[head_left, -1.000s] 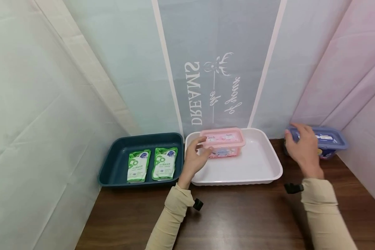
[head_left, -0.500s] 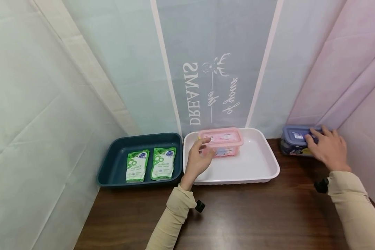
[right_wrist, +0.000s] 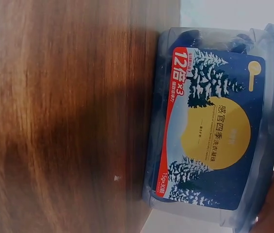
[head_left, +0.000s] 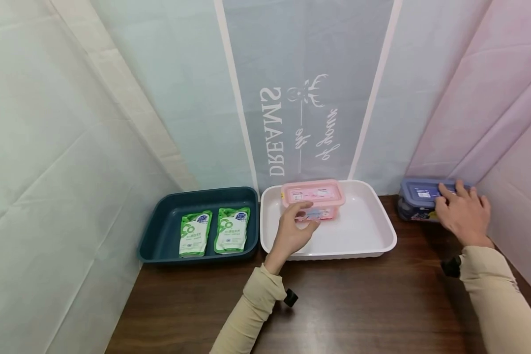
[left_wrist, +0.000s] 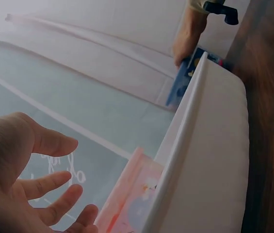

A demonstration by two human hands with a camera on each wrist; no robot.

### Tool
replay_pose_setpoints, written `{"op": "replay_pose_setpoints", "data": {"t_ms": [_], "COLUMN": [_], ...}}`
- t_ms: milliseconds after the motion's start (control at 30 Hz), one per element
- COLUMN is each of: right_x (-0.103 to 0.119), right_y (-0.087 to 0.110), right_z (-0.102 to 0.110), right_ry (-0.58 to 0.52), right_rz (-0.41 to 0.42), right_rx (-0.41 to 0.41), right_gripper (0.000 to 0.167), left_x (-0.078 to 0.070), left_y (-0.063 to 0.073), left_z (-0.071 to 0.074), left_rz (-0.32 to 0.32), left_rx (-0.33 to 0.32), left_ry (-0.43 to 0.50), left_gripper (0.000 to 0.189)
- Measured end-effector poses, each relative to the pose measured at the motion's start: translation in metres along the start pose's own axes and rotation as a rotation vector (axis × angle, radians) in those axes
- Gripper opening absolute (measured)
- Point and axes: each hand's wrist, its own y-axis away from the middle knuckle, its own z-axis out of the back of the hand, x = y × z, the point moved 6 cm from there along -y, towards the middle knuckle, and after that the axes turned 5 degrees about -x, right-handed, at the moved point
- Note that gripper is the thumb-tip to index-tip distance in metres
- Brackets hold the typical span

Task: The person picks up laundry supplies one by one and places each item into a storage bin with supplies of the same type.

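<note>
A pink lidded box (head_left: 313, 192) stands in the white tray (head_left: 358, 246). My left hand (head_left: 292, 235) is in front of it, over the tray's near left part, with thumb and fingers apart and nothing between them. In the left wrist view, the left hand's spread fingers (left_wrist: 59, 184) show beside the pink box (left_wrist: 134, 194). My right hand (head_left: 464, 216) rests on the right part of the blue lidded box (head_left: 418, 196), fingers spread over its lid. In the right wrist view, the blue box (right_wrist: 214, 131) shows its snowy-tree label, with the hand at its lid.
A dark teal tray (head_left: 163, 253) on the left holds two green-and-white pouches (head_left: 232, 231). Fabric (head_left: 318, 49) with printed lettering hangs behind the trays. The brown wooden table (head_left: 336, 300) runs along the front. A pale wall of cloth (head_left: 522, 211) borders the right side.
My right hand has moved right, from the blue box's left end to its right part. The blue box has shifted and turned a little to the left. My left hand has drawn slightly nearer and rightward.
</note>
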Motion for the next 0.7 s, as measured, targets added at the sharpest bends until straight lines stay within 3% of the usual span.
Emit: {"op": "replay_pose_setpoints", "data": {"t_ms": [267,700], "right_x": [-0.003,0.002], "right_y": [0.013,0.032], "right_z": [-0.002,0.001], "right_ry": [-0.03,-0.041], "right_rz": [-0.018,-0.007], "right_rx": [-0.01,-0.027], "right_gripper": [0.063,0.062], "left_x": [-0.001,-0.004], "left_y": [0.004,0.012], "left_z": [-0.015,-0.03], "left_rz": [-0.006,-0.043], "left_rx": [0.066,0.107], "left_ry": [-0.062,-0.055], "left_gripper": [0.044,0.039]}}
